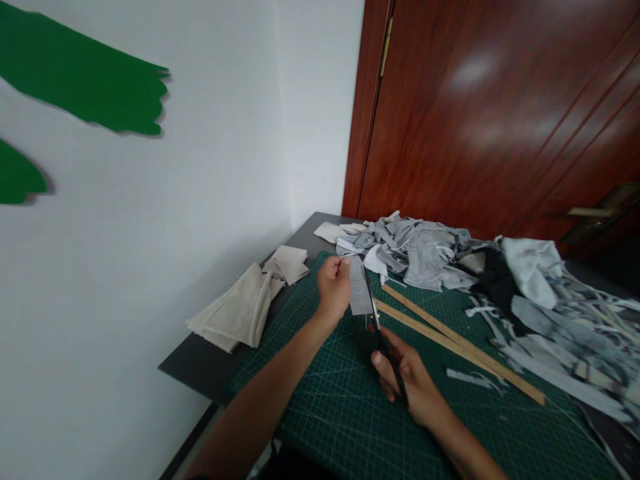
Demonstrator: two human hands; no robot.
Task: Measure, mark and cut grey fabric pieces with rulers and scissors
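Note:
Pinched in my left hand (pixel 335 287) is a small grey piece of fabric (pixel 360 293), held up above the green cutting mat (pixel 320 407). My right hand (pixel 403 373) grips a pair of black-handled scissors (pixel 384 343). The scissor blades point away from me and run along the right edge of the fabric. Whether the blades are parted there is too small to tell. Just right of the scissors, two wooden rulers (pixel 460 343) lie on the mat at a slant.
Folded cream cloth (pixel 240 310) and smaller cream pieces (pixel 289 263) lie left on the dark table (pixel 187 367). A heap of grey scraps (pixel 425 250) sits at the back. More strips (pixel 565 340) spread on the right. White wall and a wooden door (pixel 475 120) stand behind.

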